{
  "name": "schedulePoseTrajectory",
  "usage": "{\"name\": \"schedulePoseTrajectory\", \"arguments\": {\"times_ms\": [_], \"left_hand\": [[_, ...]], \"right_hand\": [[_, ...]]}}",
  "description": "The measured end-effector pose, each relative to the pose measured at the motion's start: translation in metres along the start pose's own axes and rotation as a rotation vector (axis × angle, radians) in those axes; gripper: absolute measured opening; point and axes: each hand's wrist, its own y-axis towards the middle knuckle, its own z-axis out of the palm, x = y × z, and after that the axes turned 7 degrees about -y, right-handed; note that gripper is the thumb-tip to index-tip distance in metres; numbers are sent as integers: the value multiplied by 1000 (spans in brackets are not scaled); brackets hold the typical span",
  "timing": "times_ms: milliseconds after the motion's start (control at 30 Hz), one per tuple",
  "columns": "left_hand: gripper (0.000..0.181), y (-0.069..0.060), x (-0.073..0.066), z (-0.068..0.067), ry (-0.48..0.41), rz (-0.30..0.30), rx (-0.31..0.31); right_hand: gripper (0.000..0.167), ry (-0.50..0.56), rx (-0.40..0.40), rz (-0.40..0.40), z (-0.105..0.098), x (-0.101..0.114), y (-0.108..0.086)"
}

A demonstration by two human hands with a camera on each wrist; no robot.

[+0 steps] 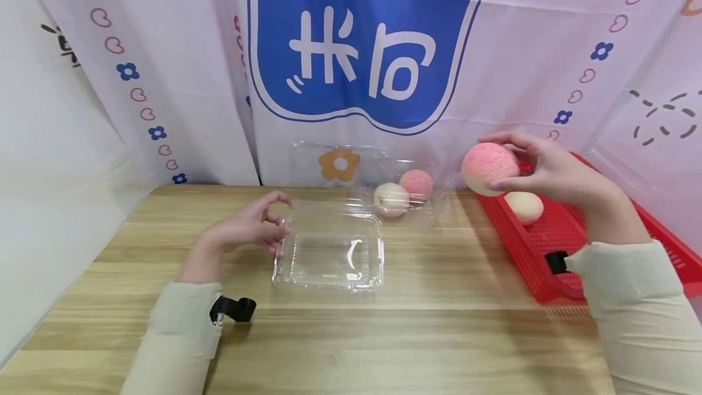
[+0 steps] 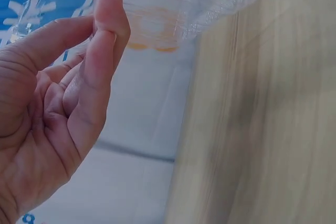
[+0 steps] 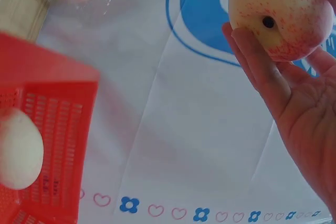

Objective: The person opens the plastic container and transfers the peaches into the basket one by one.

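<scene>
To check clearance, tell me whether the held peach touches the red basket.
Apart: the right wrist view shows white cloth between the peach and the red basket.

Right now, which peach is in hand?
The pink-topped peach gripped by the right hand; of the others, one sits in the red basket, two in the clear container by the curtain.

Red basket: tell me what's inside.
One pale round fruit shows inside the red basket; in the head view the right forearm covers part of the interior, so anything behind it cannot be seen.
</scene>
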Motion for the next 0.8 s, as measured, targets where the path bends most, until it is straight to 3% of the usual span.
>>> {"name": "schedulePoseTrajectory", "arguments": {"times_ms": [167, 400, 800], "left_hand": [[57, -16, 1, -19, 13, -11, -37], [59, -29, 0, -41, 36, -28, -79], [58, -36, 4, -56, 51, -81, -106]], "right_hand": [[71, -9, -49, -17, -8, -22, -1], [69, -26, -79, 107, -21, -49, -4], [68, 17, -141, 268, -32, -99, -10]]}}
